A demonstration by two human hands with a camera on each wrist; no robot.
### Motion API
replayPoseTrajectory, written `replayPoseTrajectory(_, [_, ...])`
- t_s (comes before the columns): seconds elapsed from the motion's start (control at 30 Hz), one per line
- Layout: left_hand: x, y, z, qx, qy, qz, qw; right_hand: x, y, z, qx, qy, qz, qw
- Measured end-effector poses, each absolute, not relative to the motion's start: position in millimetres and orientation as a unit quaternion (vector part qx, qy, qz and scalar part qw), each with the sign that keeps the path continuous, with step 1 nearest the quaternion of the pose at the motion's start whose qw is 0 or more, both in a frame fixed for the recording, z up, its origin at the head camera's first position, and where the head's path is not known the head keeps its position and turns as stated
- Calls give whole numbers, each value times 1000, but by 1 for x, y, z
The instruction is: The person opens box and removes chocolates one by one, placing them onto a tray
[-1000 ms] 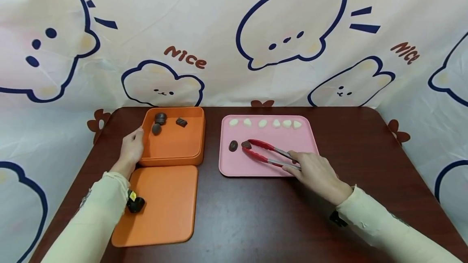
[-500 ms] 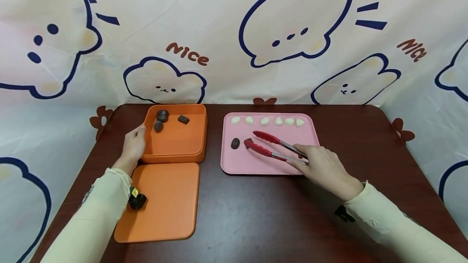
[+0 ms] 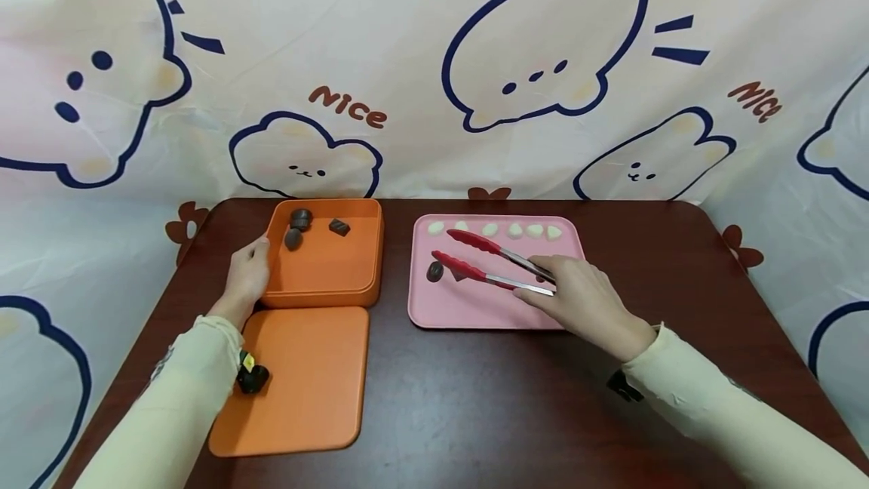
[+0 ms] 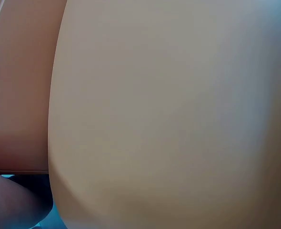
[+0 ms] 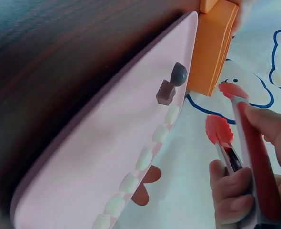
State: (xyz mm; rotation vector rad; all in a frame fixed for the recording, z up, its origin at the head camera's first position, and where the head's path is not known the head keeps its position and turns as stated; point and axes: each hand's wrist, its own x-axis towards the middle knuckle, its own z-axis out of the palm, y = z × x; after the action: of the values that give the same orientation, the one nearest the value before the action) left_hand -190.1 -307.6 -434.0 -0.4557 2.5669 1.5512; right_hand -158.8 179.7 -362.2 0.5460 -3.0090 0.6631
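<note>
My right hand (image 3: pixel 584 300) grips red-tipped tongs (image 3: pixel 485 278) above the pink tray (image 3: pixel 489 315). The tongs' arms stand apart with nothing between the tips. Below them on the tray lie a dark oval chocolate (image 5: pixel 178 74) and an angular brown chocolate (image 5: pixel 165 92), close together; in the head view the tongs partly cover both. White pieces (image 3: pixel 514 231) form a row along the tray's far side. At the left, my left hand (image 3: pixel 247 278) holds the left wall of an orange box (image 3: pixel 326 262), which contains several dark chocolates (image 3: pixel 301 219).
An orange lid (image 3: pixel 299 391) lies flat in front of the box, under my left wrist. Dark wooden table (image 3: pixel 421 398) shows between lid and tray and to the right. A patterned cloth (image 3: pixel 421 149) hangs behind and at both sides.
The tongs were around the angular chocolate, then shifted right; now they are lifted and further left, their tips off it. That chocolate stays on the tray. My left hand keeps its place on the box.
</note>
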Motion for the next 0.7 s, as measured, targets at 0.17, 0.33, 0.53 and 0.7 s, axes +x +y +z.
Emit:
replayPoseTrajectory(0.17, [-190, -309, -434, -148, 846, 508, 56, -165, 165, -363, 188, -960, 208, 25])
replayPoseTrajectory(0.33, [-190, -309, -436, -145, 845, 511, 56, -173, 147, -367, 202, -958, 203, 25])
replayPoseTrajectory(0.53, [-190, -309, -435, -144, 844, 513, 56, -182, 124, -373, 207, -955, 208, 29])
replayPoseTrajectory(0.7, [-190, -309, -436, -147, 844, 512, 57, -187, 106, -372, 206, -956, 210, 23])
